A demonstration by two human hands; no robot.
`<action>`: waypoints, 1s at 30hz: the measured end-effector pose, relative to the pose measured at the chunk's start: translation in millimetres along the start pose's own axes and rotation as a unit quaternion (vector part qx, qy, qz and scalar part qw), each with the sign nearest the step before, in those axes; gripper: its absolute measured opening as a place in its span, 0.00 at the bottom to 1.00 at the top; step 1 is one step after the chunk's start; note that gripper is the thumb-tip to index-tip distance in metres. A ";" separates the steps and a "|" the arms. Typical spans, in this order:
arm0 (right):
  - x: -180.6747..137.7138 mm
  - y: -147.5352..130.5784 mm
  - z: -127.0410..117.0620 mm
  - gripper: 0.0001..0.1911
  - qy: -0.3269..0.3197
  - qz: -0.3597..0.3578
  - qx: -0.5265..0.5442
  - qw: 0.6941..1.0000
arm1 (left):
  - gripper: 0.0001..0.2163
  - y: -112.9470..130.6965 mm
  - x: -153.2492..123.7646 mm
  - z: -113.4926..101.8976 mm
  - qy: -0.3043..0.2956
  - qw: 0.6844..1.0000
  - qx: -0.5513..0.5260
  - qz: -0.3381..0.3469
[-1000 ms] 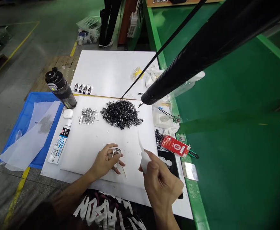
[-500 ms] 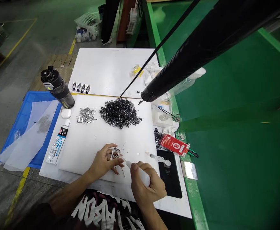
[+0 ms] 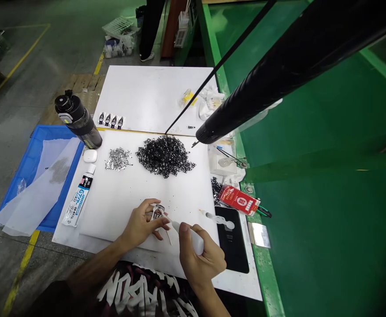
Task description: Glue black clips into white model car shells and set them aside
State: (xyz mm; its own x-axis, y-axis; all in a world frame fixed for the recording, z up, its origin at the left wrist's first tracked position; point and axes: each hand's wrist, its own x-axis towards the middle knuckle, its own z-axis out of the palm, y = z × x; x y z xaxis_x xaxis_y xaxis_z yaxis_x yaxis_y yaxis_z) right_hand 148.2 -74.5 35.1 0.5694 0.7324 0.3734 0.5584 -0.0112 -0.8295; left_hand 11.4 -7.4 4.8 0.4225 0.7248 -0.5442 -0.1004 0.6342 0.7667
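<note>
My left hand pinches a small clear-and-black part between thumb and fingers, low over the white foam board. My right hand is wrapped round a white squeeze bottle. The bottle's thin tip points left, close to the held part; whether it touches cannot be made out. A thin stick slants down below my left fingers. Beyond my hands lie a heap of small black pieces and a smaller pile of silvery metal pieces.
A black pole and thin rod reach in from the upper right. On the left are a dark drink bottle, a glue tube and a blue tray. At right lie a phone and a red packet. A person's leg shows behind.
My right hand with the squeeze bottle has shifted slightly left. The whole view has drifted a little; my left hand still holds the small part in nearly the same place.
</note>
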 end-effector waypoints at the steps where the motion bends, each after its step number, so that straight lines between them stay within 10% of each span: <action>1: 0.8 -0.4 -0.5 0.22 -0.002 -0.001 -0.003 1.000 | 0.37 -0.4 0.0 -0.1 0.000 1.000 0.000 0.000; 13: -3.8 -10.1 0.3 0.21 -0.029 0.069 0.011 0.997 | 0.36 -2.3 1.1 -1.1 -0.006 1.000 -0.010 0.002; 30: -4.6 5.5 0.5 0.11 -0.005 -0.144 -0.029 0.989 | 0.32 -2.5 0.4 0.2 0.009 1.000 -0.008 0.008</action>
State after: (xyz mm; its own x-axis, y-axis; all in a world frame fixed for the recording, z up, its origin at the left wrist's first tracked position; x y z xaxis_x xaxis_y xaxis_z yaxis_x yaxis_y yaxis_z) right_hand 148.4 -77.6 28.6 0.3768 0.7173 0.5861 0.7301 0.1594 -0.6645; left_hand 12.0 -8.7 2.8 0.4054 0.7392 -0.5379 -0.1214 0.6267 0.7698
